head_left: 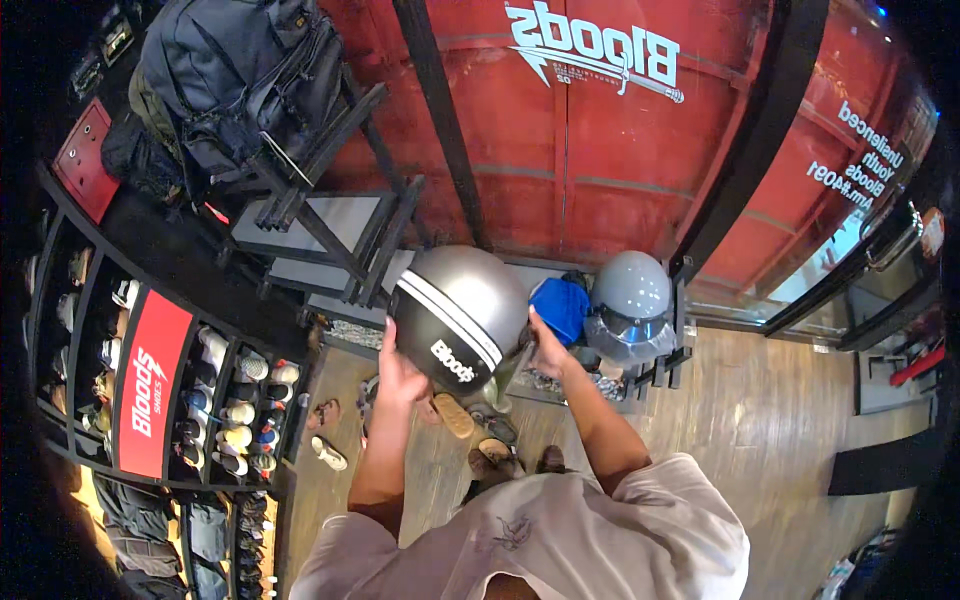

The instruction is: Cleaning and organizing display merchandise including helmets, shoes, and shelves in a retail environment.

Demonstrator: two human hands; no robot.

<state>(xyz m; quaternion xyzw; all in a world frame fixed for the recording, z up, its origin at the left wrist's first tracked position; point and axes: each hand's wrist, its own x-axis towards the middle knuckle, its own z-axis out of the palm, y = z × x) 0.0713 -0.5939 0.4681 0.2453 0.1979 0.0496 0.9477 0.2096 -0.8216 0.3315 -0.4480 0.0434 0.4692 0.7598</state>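
A silver and black helmet [466,296] with white stripes and white lettering is raised in front of me, above a low display shelf. On its lower left side, my left hand [402,372] is closed around the edge, thumb up along the shell. My right hand [548,350] grips the opposite side, its fingers partly hidden by the shell. Just beyond that hand a blue bag-like item [560,308] lies on the shelf. Beside it sits a glossy grey helmet [632,290] with a clear visor [630,338].
At the upper left, dark backpacks [235,80] stand on a black rack [330,225]. A shoe shelf [235,410] lines the left side. Several sandals and shoes [455,415] lie on the wooden floor near my feet. Glass panels and a red shutter [560,150] are ahead.
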